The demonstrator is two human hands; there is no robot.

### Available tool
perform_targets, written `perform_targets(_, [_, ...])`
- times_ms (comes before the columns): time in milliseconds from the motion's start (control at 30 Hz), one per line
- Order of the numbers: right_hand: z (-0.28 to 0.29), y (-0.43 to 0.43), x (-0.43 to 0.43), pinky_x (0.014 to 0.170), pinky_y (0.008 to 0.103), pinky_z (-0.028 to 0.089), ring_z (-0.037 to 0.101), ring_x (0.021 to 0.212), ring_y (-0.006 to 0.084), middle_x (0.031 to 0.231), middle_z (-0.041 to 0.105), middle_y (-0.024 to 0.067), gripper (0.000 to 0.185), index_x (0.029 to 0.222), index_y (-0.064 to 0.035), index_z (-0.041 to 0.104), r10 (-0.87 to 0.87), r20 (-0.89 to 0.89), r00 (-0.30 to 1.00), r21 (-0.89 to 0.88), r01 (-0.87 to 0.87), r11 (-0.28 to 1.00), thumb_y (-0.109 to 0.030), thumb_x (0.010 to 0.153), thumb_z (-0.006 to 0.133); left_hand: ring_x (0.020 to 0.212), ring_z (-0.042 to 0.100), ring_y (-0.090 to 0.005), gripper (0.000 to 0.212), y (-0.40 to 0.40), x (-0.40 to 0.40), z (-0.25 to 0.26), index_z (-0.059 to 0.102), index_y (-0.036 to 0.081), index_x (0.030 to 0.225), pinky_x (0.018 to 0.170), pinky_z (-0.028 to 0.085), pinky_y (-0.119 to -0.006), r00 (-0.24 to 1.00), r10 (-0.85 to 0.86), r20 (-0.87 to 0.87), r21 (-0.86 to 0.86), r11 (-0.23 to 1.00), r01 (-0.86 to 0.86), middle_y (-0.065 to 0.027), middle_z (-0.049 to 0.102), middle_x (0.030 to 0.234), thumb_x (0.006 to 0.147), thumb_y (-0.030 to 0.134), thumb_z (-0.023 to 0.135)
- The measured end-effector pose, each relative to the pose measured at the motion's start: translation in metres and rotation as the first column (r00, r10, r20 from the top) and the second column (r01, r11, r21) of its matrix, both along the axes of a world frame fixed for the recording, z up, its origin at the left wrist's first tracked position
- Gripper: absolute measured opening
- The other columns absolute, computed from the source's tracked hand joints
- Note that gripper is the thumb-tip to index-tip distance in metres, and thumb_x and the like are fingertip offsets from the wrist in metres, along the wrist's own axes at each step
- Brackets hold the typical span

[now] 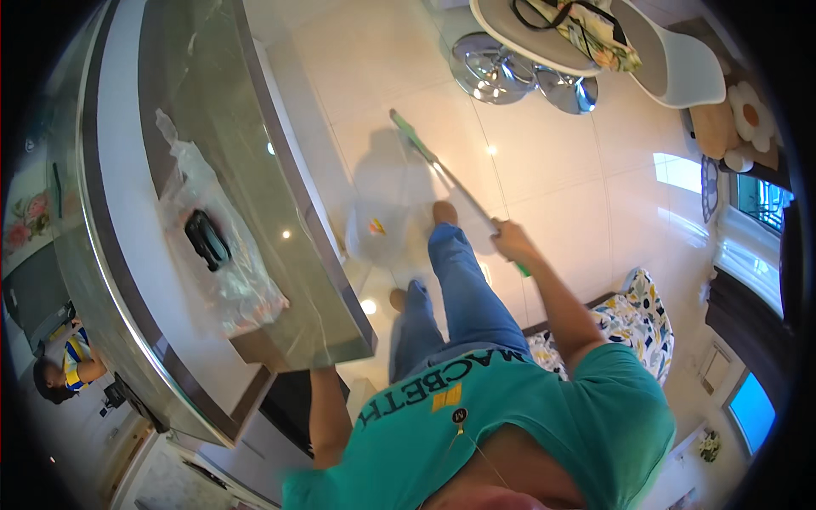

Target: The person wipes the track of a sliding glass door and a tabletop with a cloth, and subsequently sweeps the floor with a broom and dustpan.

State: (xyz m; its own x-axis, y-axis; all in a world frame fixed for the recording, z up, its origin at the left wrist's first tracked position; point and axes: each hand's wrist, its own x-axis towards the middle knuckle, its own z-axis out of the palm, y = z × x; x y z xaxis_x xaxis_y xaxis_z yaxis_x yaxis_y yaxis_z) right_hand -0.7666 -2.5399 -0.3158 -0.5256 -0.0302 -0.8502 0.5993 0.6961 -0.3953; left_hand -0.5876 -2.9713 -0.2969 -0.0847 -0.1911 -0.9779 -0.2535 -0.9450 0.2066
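Note:
My right hand (pixel 510 239) is closed around the grey pole of a long-handled floor tool (pixel 465 191), near its green lower-arm end. The tool's narrow green head (pixel 413 137) points away from me, over the tiled floor. My left forearm reaches under the edge of the stone counter (pixel 319 319), which hides my left hand. A translucent item (pixel 366 242) with a small orange and yellow mark is near my feet, to their left; whether it is a bag or a container, I cannot tell.
On the counter side at left lies a clear plastic bag (pixel 239 280) with a black object (pixel 207 239). Chrome-based stools (pixel 497 70) and a white chair (pixel 692 70) stand ahead at right. Patterned fabric (pixel 637 319) covers something at right. Another person (pixel 80 366) is beyond the counter.

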Motion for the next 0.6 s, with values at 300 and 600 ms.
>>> perform_targets(300, [-0.148, 0.010, -0.264, 0.080, 0.0458, 0.043, 0.053, 0.095, 0.0379, 0.103, 0.052, 0.0258, 0.052, 0.125, -0.0016, 0.031, 0.313, -0.415, 0.854, 0.383, -0.148, 0.912, -0.020, 0.078, 0.044, 0.065, 0.056, -0.0187, 0.024, 0.002, 0.018, 0.000, 0.046, 0.005, 0.104, 0.049, 0.050, -0.028, 0.996, 0.086, -0.002, 0.016, 0.996, -0.086, -0.0144, 0.052, 0.102, 0.080, 0.005, 0.048])
perform_targets(600, [-0.225, -0.183, -0.414, 0.081, 0.0388, 0.045, 0.054, 0.098, 0.0330, 0.108, 0.054, 0.0188, 0.032, 0.104, 0.0016, 0.053, 0.204, -0.471, 0.858, 0.305, -0.058, 0.951, -0.016, 0.080, 0.041, 0.066, 0.056, -0.0187, 0.024, 0.020, 0.045, 0.001, 0.047, 0.005, 0.103, 0.050, 0.050, -0.028, 0.977, 0.206, 0.053, -0.009, 0.979, -0.205, -0.0143, 0.053, 0.101, 0.079, 0.005, 0.048])
